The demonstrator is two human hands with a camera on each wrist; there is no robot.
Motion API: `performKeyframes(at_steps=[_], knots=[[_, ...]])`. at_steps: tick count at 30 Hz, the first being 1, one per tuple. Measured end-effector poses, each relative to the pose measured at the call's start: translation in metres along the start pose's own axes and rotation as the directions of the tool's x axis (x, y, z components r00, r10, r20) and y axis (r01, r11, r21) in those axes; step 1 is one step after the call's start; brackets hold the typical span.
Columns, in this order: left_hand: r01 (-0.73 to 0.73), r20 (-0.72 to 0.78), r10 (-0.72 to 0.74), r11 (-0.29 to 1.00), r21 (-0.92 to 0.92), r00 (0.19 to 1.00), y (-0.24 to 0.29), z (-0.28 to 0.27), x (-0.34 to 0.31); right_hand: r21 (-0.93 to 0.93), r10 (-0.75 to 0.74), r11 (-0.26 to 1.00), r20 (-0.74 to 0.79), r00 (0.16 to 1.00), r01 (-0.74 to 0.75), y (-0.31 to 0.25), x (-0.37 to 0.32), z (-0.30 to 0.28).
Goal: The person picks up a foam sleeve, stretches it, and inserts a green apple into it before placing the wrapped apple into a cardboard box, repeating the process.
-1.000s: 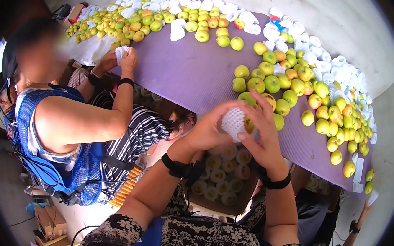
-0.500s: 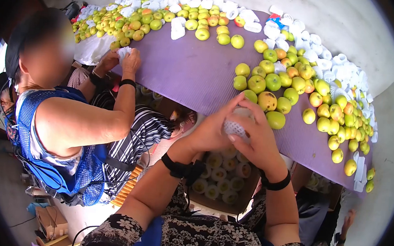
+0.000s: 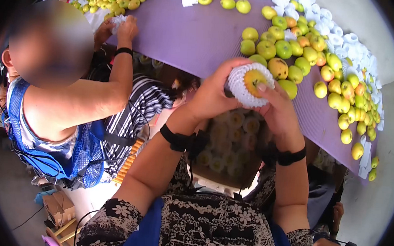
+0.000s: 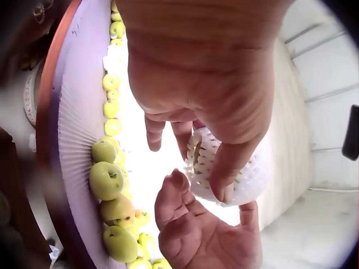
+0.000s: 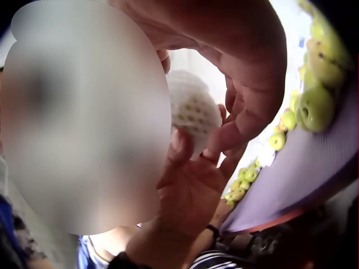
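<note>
A yellow-green apple sits inside a white foam net, its bare end showing in the head view. My left hand grips the net from the left, fingers curled round it. From the right, my right hand holds the same apple, its thumb on the exposed skin. In the left wrist view the netted apple lies between the left hand and the right hand. The right wrist view has the net beside the curled fingers of the right hand.
Loose apples and white foam nets cover parts of the purple table. Below my hands is a box of netted apples. At the left another person works with a foam net.
The netted apple is turned so its bare end faces up, and my hands have risen in the view. The head view has tilted downward, shifting the table upward.
</note>
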State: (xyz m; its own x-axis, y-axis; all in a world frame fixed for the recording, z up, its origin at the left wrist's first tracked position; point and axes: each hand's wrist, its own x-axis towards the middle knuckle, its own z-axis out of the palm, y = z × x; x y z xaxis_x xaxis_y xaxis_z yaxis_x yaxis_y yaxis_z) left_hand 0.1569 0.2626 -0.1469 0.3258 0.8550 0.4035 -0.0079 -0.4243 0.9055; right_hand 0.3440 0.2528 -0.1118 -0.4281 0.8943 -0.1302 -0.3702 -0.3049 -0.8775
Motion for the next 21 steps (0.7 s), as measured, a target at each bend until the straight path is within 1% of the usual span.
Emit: performKeyframes(at_steps=[1,3,4,6,7,8,9,10,12,14,15,17,18,19,20,21], knots=[[-0.008,0.004,0.008,0.997,-0.082,1.0,0.001,-0.001,-0.001,0.04,0.025,0.999,-0.018,1.0,-0.024,-0.002,-0.001,0.0],[-0.032,0.007,0.035,0.971,-0.239,0.999,0.009,-0.004,-0.001,-0.08,-0.052,0.996,-0.11,0.993,0.043,0.005,0.001,-0.002],[-0.056,0.011,0.061,0.967,-0.247,0.998,0.013,-0.004,0.0,-0.144,-0.098,0.987,-0.15,0.984,0.076,0.007,0.003,-0.002],[-0.101,0.019,0.11,0.959,-0.265,0.994,0.022,-0.007,0.001,-0.332,-0.194,0.934,-0.167,0.967,0.13,0.009,0.006,-0.001],[-0.139,0.047,0.142,0.988,-0.062,0.989,0.022,-0.007,0.002,-0.423,-0.238,0.894,-0.168,0.957,0.148,0.011,0.007,0.0],[-0.171,0.079,0.161,0.975,0.141,0.984,0.02,-0.006,0.002,-0.403,-0.23,0.903,-0.164,0.959,0.148,0.013,0.005,0.002],[-0.201,0.114,0.172,0.92,0.337,0.979,0.016,-0.005,0.002,-0.383,-0.221,0.912,-0.159,0.962,0.147,0.011,0.004,0.007],[-0.187,0.106,0.161,0.931,0.315,0.981,0.012,-0.006,0.001,-0.363,-0.216,0.92,-0.152,0.964,0.149,0.01,0.003,0.01],[-0.165,0.1,0.143,0.949,0.269,0.985,0.006,-0.008,-0.001,-0.222,-0.167,0.966,-0.152,0.974,0.131,0.012,0.003,0.012],[-0.169,0.065,0.164,0.983,0.078,0.984,0.007,-0.011,-0.004,-0.062,-0.137,0.99,-0.16,0.978,0.128,0.016,0.001,0.018],[-0.173,0.049,0.174,0.985,-0.021,0.984,0.008,-0.012,-0.005,-0.04,-0.105,0.994,-0.135,0.985,0.101,0.02,0.0,0.017],[-0.142,-0.105,0.123,0.971,-0.195,0.987,0.013,-0.023,-0.006,-0.004,-0.048,0.999,-0.085,0.995,0.048,0.032,-0.003,0.006],[-0.137,-0.182,0.088,0.95,-0.279,0.979,0.015,-0.031,-0.007,-0.1,0.013,0.995,-0.054,0.998,-0.019,0.04,-0.005,-0.002],[-0.156,-0.233,0.108,0.968,-0.197,0.967,0.014,-0.04,-0.007,-0.196,0.079,0.977,-0.028,0.996,-0.083,0.053,-0.006,-0.013],[-0.142,-0.257,0.09,0.971,-0.192,0.962,0.015,-0.047,-0.008,-0.292,0.145,0.946,-0.008,0.989,-0.142,0.068,-0.006,-0.023],[-0.127,-0.284,0.071,0.974,-0.187,0.956,0.017,-0.054,-0.009,-0.307,0.263,0.917,-0.017,0.965,-0.255,0.085,-0.006,-0.03]])
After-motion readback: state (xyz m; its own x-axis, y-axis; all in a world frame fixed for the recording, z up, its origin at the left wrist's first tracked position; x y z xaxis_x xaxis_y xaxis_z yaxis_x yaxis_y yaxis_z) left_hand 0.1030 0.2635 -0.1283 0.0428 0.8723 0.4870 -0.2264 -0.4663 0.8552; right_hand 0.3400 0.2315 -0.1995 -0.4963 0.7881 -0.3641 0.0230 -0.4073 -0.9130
